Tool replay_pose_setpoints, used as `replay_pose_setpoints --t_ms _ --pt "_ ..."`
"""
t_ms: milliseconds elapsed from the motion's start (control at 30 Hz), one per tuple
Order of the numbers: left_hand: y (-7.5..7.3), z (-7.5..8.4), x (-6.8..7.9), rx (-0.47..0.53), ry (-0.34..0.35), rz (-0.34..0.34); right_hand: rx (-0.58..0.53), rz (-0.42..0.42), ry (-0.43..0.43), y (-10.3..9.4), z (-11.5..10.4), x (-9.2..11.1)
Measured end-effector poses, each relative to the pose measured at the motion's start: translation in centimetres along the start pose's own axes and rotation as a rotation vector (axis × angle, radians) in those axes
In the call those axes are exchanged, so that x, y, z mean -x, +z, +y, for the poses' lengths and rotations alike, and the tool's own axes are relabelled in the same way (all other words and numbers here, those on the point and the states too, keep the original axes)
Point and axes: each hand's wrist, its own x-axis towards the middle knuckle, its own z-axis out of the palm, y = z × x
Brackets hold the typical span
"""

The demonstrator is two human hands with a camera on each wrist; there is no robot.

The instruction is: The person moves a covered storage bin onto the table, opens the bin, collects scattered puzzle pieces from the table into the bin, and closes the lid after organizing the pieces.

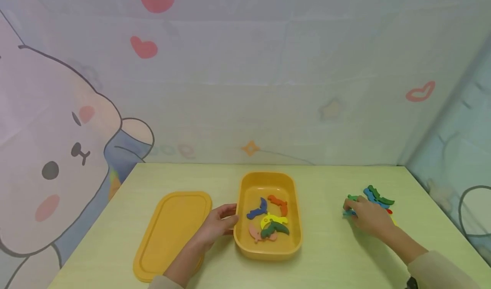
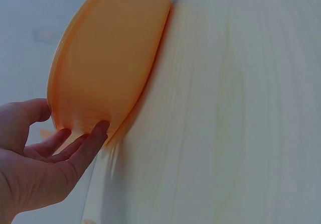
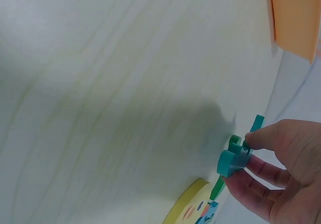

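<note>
My left hand (image 1: 219, 227) rests its fingertips against the outer left wall of a yellow plastic box (image 1: 268, 251). In the left wrist view its fingers (image 2: 93, 141) lie on the wall, with the thumb at the rim. Inside the box are several small curved toy pieces, among them a blue one (image 1: 258, 210), an orange one (image 1: 279, 203) and a dark green one (image 1: 274, 229). On the right, my right hand (image 1: 368, 216) pinches a teal curved toy piece (image 3: 229, 162) between thumb and fingers. A green piece (image 3: 234, 140) shows right beside it.
Beyond the right hand lie more pieces, a dark green one (image 1: 379, 196) and a blue one (image 1: 373, 198). A yellow piece with a round edge (image 3: 188, 204) sits near that hand. The flat yellow lid (image 1: 176, 225) lies left of the box. A printed cloth (image 1: 268, 88) hangs behind the table.
</note>
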Motion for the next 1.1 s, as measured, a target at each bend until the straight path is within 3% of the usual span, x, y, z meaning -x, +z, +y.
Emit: replay_pose_setpoints --t_ms 367,600,1100 --pt "-0.2 -0.1 -0.2 -0.015 -0.003 0.007 -0.025 -0.017 -0.012 -0.5 -0.8 -2.2" --pt "0.0 -0.1 0.1 0.009 -0.007 0.002 -0.023 0.031 -0.047 -1.0 -1.8 -3.9" --pt "0.0 0.0 0.1 0.014 0.003 0.0 -0.036 0.094 -0.238 -2.5 -8.0 -8.8"
